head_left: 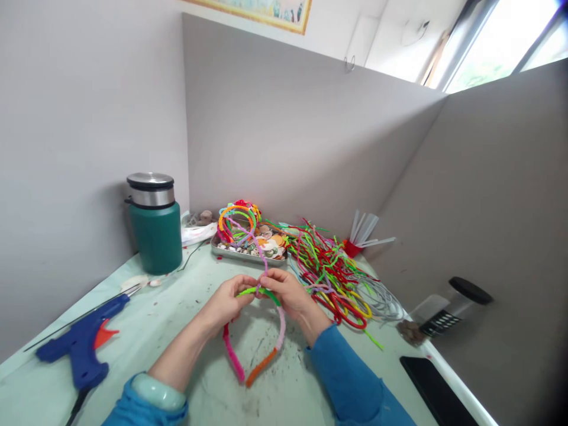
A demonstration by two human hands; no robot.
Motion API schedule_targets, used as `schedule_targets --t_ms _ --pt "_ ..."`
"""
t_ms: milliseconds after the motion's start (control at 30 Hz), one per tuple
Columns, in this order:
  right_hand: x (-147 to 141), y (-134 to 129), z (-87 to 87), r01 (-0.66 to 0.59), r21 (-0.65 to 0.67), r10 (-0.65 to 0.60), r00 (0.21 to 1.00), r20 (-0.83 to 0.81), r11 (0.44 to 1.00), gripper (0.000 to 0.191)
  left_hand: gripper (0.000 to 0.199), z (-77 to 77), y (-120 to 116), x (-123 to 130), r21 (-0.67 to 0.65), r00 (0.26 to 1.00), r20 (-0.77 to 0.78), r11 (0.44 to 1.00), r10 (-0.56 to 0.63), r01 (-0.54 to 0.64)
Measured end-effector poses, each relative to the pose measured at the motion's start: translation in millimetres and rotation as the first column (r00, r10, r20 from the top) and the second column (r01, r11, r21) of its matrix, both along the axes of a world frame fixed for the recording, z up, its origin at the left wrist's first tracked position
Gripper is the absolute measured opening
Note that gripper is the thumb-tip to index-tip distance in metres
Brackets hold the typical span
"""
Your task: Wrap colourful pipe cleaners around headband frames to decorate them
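Note:
A headband-shaped loop (283,328) wrapped in pink, green, lilac and orange fuzzy sections hangs between my hands above the table, its two ends pointing toward me. My left hand (228,300) pinches the green stretch at its top left. With thumb and fingers closed, my right hand (287,294) grips a purple pipe cleaner (261,251) where it meets the top of the loop. The pipe cleaner's free length rises away toward the back, crossing in front of a tray. Exactly how it is wound at the fingertips is partly hidden.
Behind my hands are a metal tray (248,255) of shells and discs, finished colourful hoops (238,222) and a heap of pipe cleaners (323,266). A blue glue gun (84,343) and green flask (155,236) stand left; a jar (437,313) and black phone-like slab (437,390) lie right.

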State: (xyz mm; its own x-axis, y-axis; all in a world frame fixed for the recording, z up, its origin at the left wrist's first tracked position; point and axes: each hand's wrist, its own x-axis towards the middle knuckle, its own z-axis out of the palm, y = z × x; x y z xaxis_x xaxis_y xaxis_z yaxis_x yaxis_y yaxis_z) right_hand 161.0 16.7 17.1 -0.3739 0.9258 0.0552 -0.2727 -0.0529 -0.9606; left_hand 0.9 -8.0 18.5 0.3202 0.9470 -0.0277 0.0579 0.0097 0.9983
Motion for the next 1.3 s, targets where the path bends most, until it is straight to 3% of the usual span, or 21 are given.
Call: schedule_targets --t_ms 167,300,400,767,1033,1200,1300 --pt "-2 0 -2.1 0.029 0.035 -0.031 0.998 0.062 0.999 0.021 0.035 -3.7 3 0 0.034 0.984 -0.159 0.997 0.078 -0.073" --pt "-3 1 -3.5 0.035 0.052 -0.039 0.995 0.087 0.998 0.020 0.030 -5.1 5 -2 0.213 0.908 -0.387 0.974 0.158 -0.079" --pt "-3 1 -3.0 0.051 0.068 -0.056 0.995 0.079 0.996 0.019 0.033 -1.8 2 -2 0.320 0.869 -0.455 0.946 0.196 -0.046" --pt "2 1 1.8 0.046 -0.010 -0.046 0.998 -0.051 0.999 0.021 0.029 0.9 -3 0 0.619 0.863 -0.442 0.780 0.244 0.097" --pt "5 0 -8.1 -0.095 -0.201 0.081 0.994 -0.079 0.975 0.027 0.023 10.2 -10 1 0.625 0.922 -0.348 0.775 0.169 0.094" --pt "1 0 -12.9 -0.190 -0.205 0.152 0.971 -0.185 0.960 0.027 0.020 13.9 -13 2 0.679 0.920 -0.291 0.734 0.263 0.005" --pt "1 0 -15.0 -0.207 -0.202 0.172 0.969 -0.177 0.957 0.027 0.019 12.2 -14 1 0.659 0.905 -0.287 0.750 0.315 -0.052"
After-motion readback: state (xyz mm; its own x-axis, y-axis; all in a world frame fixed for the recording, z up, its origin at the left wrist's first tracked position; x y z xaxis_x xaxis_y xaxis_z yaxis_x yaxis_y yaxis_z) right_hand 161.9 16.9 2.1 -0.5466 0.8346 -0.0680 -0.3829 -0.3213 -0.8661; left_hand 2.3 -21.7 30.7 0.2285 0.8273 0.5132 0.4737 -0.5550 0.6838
